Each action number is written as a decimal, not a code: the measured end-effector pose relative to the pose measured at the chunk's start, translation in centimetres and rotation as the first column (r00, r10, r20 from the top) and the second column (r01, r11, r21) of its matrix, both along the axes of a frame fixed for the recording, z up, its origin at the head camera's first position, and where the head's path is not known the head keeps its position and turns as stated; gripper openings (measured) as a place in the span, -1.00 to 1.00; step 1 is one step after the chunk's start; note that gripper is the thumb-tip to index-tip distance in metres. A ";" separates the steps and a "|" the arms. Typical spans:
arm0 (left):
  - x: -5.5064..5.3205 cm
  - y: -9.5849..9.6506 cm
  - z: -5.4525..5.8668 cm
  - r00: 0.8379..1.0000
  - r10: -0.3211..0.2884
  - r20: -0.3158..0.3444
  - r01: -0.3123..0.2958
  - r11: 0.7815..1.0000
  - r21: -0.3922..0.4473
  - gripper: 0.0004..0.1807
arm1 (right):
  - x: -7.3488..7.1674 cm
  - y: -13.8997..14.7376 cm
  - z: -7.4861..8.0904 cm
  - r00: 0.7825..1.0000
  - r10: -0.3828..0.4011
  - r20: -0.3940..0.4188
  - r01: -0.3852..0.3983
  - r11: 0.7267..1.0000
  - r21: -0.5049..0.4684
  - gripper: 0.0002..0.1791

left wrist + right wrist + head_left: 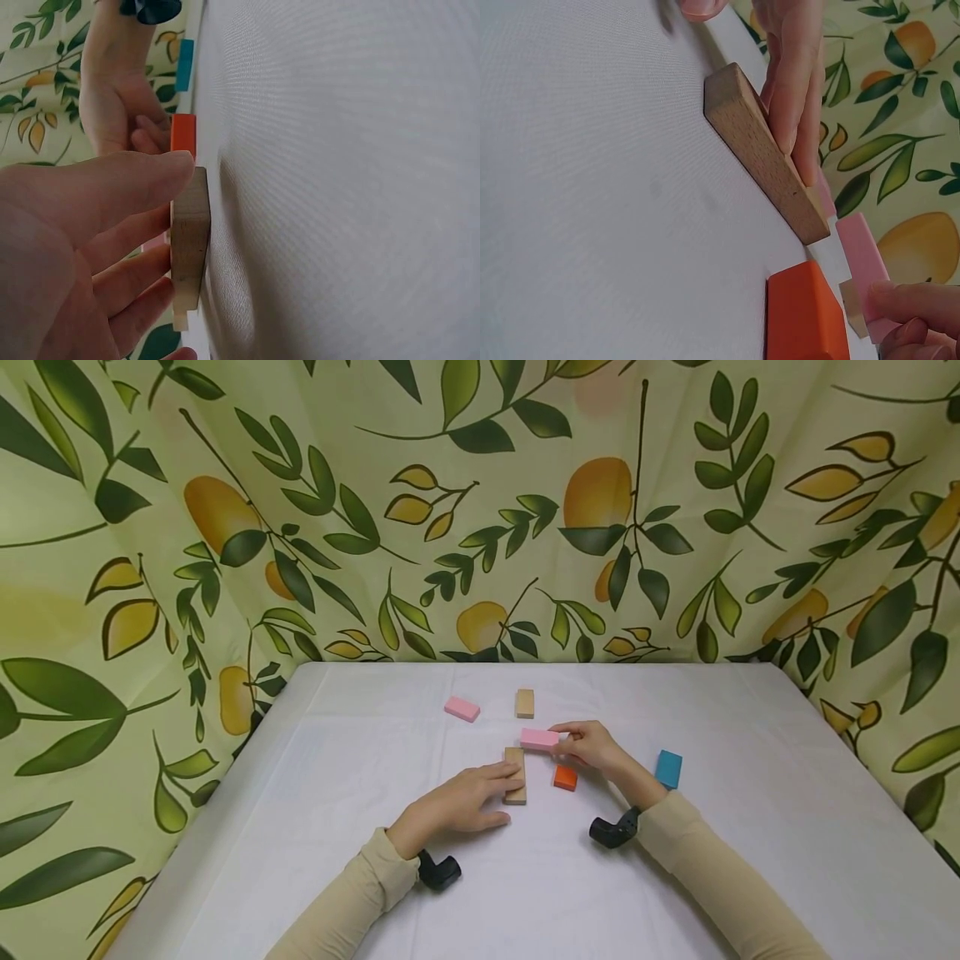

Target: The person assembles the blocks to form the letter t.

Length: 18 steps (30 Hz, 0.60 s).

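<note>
My right hand pinches a pink block by its right end, between thumb and fingers. The block sits beyond the far end of a long wooden block, and in the right wrist view it looks tilted. My left hand rests its nearly straight fingertips on top of that wooden block, which lies flat. Its thumb is held apart from the fingers, toward the near side. Just below the right hand lies an orange block, also large in the right wrist view.
Farther back lie a second pink block and a shorter wooden block. A blue block is right of my right wrist. Black wrist cameras hang below both cuffs. A patterned curtain borders the white-covered table.
</note>
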<state>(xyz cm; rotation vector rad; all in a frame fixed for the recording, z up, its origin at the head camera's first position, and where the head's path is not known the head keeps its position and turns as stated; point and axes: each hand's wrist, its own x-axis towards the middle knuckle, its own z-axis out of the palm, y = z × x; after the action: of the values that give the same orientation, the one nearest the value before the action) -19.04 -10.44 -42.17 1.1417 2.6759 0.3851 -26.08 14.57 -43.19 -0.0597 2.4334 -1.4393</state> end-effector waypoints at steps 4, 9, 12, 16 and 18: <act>-0.1 0.0 -0.1 1.000 -0.004 -0.008 0.004 1.000 0.006 -0.42 | -0.3 -0.4 -0.3 1.000 -0.009 0.002 0.009 1.000 0.017 -0.49; -0.1 0.0 -0.3 1.000 -0.017 -0.022 0.017 1.000 0.020 -0.42 | -0.5 -0.7 -0.4 1.000 -0.021 0.004 0.021 1.000 0.006 -0.51; -0.1 0.0 -0.4 0.999 -0.019 -0.027 0.020 1.000 0.023 -0.42 | -0.6 -0.8 -0.5 0.999 -0.033 0.015 0.033 0.999 -0.001 -0.51; -0.1 0.0 -0.4 1.000 -0.014 -0.023 0.015 1.000 0.022 -0.42 | -0.8 -0.8 -0.7 0.999 -0.037 0.023 0.037 0.999 -0.001 -0.51; -0.1 0.0 -0.3 1.000 -0.008 -0.017 0.008 1.000 0.018 -0.42 | -0.9 -0.9 -0.8 0.999 -0.040 0.029 0.040 0.999 0.001 -0.51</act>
<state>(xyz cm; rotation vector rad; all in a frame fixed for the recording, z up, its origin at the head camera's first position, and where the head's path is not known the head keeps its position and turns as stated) -19.10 -10.44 -42.47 1.1658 2.6867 0.4001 -26.94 13.70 -43.97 0.0100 2.4250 -1.4471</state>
